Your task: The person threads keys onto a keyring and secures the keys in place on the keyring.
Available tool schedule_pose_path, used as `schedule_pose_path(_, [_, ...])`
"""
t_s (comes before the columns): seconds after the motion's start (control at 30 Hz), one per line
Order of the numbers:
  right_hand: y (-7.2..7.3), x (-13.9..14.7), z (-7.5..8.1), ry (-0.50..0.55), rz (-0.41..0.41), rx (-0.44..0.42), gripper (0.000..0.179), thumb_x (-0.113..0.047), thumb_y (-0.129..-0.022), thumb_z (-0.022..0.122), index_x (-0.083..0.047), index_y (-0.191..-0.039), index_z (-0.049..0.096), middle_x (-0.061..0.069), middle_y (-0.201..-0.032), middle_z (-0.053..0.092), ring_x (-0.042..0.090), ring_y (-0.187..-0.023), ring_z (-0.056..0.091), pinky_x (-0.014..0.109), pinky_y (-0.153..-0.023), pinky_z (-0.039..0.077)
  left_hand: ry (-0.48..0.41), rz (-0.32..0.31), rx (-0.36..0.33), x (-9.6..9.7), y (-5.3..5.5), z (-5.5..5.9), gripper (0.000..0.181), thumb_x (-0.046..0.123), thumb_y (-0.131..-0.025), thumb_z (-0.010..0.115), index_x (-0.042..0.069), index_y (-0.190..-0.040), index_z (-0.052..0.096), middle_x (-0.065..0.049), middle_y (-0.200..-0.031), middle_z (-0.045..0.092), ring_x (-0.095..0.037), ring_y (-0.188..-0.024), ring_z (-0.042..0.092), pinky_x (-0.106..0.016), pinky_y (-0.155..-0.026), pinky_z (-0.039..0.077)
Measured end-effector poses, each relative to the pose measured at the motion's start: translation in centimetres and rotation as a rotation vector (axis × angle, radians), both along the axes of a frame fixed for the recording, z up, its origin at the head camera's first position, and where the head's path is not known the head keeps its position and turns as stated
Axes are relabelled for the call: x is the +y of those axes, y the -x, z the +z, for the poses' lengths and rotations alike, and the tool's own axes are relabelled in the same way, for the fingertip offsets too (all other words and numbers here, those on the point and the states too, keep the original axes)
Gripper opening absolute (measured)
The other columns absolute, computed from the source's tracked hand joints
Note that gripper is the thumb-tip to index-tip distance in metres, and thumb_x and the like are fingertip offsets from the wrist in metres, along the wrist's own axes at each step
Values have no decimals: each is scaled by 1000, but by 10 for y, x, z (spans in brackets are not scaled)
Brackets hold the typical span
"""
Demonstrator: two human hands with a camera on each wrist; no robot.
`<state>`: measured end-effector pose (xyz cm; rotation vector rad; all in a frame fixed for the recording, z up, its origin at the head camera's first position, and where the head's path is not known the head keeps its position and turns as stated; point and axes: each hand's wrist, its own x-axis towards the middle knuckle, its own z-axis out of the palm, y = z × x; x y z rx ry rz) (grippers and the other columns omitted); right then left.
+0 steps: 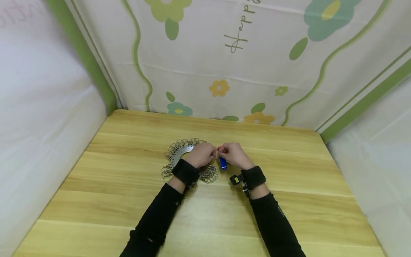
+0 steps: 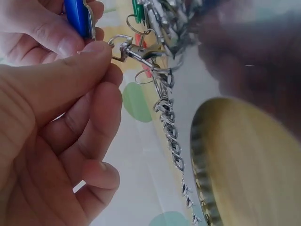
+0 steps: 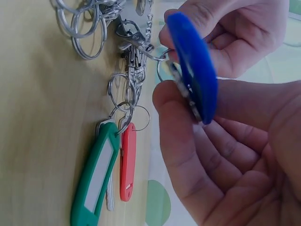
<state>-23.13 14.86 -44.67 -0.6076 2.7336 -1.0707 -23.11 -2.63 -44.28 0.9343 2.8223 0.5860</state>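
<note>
A flat silver metal ring [image 1: 177,156], hung all round with clasps and split rings, lies on the wooden table. My left hand [image 1: 202,155] reaches over its right side and pinches a small key ring [image 3: 160,73] between thumb and fingertips, right at the end of a metal clasp [image 2: 136,51]. Just to the right, my right hand [image 1: 234,156] grips a blue key tag [image 3: 195,66] between thumb and forefinger; a metal key shows along the tag's edge. Both hands' fingertips nearly meet. Below the clasps, a green key tag [image 3: 99,179] and a red key tag [image 3: 128,162] hang on their rings.
The wooden table [image 1: 128,207] runs to a white curtain [image 1: 199,71] printed with flowers at the back. White fabric stands along the left and right sides. A black band with a small camera [image 1: 236,179] is on the right wrist.
</note>
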Motion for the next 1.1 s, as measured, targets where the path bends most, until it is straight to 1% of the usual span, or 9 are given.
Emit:
schedule_pose_path(0.13, [-1,-1,0,0,20,3,8,-10,-90,65,-8,-83,69,0,-76,66,11,-66,61,27,-60,49,29,1,-7,2,0,0,37,12,-96,56,15,-63,39,2,-61,25,-12,-55,28,-27,-63,27])
schedule_pose_path(0.3, [-1,-3,-2,-18,49,-29,8,-11,-88,68,-8,-81,69,-3,-74,66,10,-63,58,26,-61,46,33,24,-6,4,-1,-1,38,12,-96,55,16,-61,40,3,-58,28,-12,-53,31,-26,-59,29])
schedule_pose_path(0.43, [1,-3,-3,-39,68,-39,10,-12,-88,68,-7,-79,69,-3,-73,65,11,-62,56,26,-60,46,21,28,-8,3,0,-4,39,11,-96,54,15,-61,38,3,-57,25,-11,-51,27,-26,-57,27])
schedule_pose_path(0.57, [3,3,-2,-35,56,-40,9,-10,-90,66,-7,-82,68,-2,-75,65,11,-65,59,27,-61,49,11,18,-87,-4,2,-2,40,8,-95,56,15,-59,39,3,-54,25,-11,-49,26,-24,-55,25])
schedule_pose_path(0.7, [3,10,0,-51,54,-67,8,-11,-90,66,-7,-84,69,-2,-75,65,12,-65,60,28,-62,49,-13,-42,-161,-9,1,2,41,4,-93,57,12,-54,46,4,-48,32,-11,-44,32,-24,-57,33])
schedule_pose_path(0.8, [3,16,-1,-85,75,-77,7,-10,-89,66,-7,-85,70,-3,-75,65,11,-63,58,28,-62,48,8,-92,-167,-7,-1,2,42,3,-91,58,11,-51,50,5,-45,34,-9,-40,36,-24,-64,39])
schedule_pose_path(0.9, [2,19,-2,-111,95,-90,6,-9,-89,65,-8,-86,71,-2,-78,64,12,-63,57,29,-64,47,57,-99,-151,-3,-3,2,47,4,-91,58,15,-49,42,6,-46,25,-8,-42,24,-23,-57,31])
schedule_pose_path(1.0, [2,20,-3,-138,96,-91,7,-7,-88,66,-9,-87,72,-1,-82,64,12,-66,57,31,-67,48,93,-63,-120,2,-7,2,50,2,-91,56,17,-50,31,4,-52,15,-10,-49,13,-25,-51,19])
schedule_pose_path(1.1, [2,20,-5,-166,78,-77,7,-5,-87,67,-9,-87,72,0,-84,65,13,-68,58,32,-69,49,121,-26,-82,6,-12,1,51,1,-91,56,17,-52,28,5,-53,13,-10,-50,10,-24,-48,16])
